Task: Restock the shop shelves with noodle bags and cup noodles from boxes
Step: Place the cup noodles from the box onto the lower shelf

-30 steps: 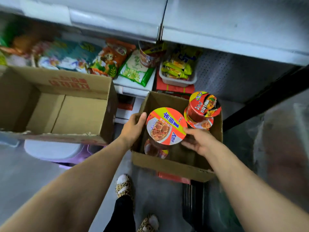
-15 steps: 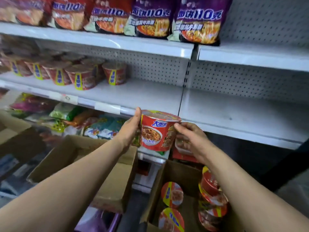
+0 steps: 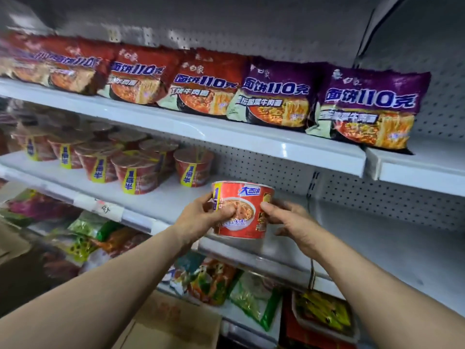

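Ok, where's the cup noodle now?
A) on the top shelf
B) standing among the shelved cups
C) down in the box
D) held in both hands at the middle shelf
D: left hand and right hand grip the cup noodle from either side at the middle shelf.

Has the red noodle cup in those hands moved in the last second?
Yes, upward: the red noodle cup rose from below the middle shelf to its front edge.

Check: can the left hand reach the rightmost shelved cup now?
Probably not yet: the way to the rightmost shelved cup looks free, but left hand and right hand both grip the held cup.
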The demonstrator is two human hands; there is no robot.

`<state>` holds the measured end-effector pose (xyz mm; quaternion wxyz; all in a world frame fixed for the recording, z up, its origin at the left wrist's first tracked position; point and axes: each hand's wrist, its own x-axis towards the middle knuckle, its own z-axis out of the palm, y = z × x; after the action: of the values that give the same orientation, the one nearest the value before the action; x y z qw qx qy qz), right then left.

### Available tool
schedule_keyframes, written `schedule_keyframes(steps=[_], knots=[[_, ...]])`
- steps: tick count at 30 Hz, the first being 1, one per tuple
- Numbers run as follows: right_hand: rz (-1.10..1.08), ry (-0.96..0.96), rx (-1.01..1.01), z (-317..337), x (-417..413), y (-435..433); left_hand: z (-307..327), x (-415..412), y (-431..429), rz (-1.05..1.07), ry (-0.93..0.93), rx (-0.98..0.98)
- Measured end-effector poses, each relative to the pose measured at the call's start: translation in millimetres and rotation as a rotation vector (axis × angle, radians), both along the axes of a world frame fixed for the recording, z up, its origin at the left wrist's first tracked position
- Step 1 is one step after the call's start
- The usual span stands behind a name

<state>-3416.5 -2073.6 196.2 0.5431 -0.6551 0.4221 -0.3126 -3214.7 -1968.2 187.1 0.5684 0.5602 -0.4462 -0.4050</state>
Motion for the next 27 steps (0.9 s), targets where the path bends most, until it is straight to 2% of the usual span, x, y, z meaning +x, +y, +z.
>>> schedule_keyframes(steps=[11,17,22,27], knots=[[0.084,-0.027,-0.156,-38,88,-90,-35,76,-98,0.092,0.019,-0.042],[0.126,-0.064,-0.120,-65,122,-117,-60,111,-100,0.192,0.010,0.001],[0.135,-0.075,-0.127,-74,162,-119,-66,138,-88,0.278,0.073,-0.006],[0.182,0.023,-0.174,-72,192,-108,-66,153,-78,0.460,-0.110,0.035]])
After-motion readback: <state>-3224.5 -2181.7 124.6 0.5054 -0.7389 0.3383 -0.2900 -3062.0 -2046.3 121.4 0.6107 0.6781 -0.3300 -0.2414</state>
